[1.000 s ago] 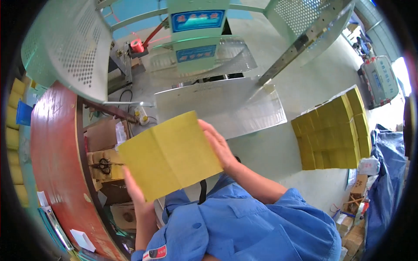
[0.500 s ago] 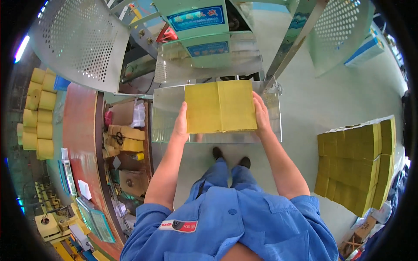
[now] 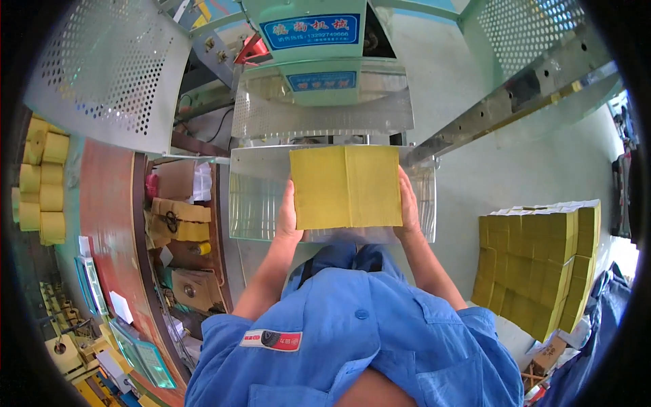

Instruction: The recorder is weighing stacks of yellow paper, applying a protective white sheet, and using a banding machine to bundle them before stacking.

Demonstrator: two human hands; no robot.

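Between my two hands is a stack of yellow paper sheets with a crease down its middle. My left hand presses on its left edge, fingers mostly hidden beneath or behind it. My right hand grips the opposite edge. Under the paper lies a shiny metal tray table; whether the stack touches it I cannot tell. Just beyond stands a green machine with a clear plastic guard in front.
On the left runs a long reddish-brown bench, with a shelf of cardboard and scissors beside it. Yellow paper rolls are piled farther left. A large block of yellow paper stacks stands at right. Perforated metal guards flank the machine.
My body has moved closer to the tray table, and my feet are now out of sight. Both hands keep hold of the paper stack, which sits lower in the picture.
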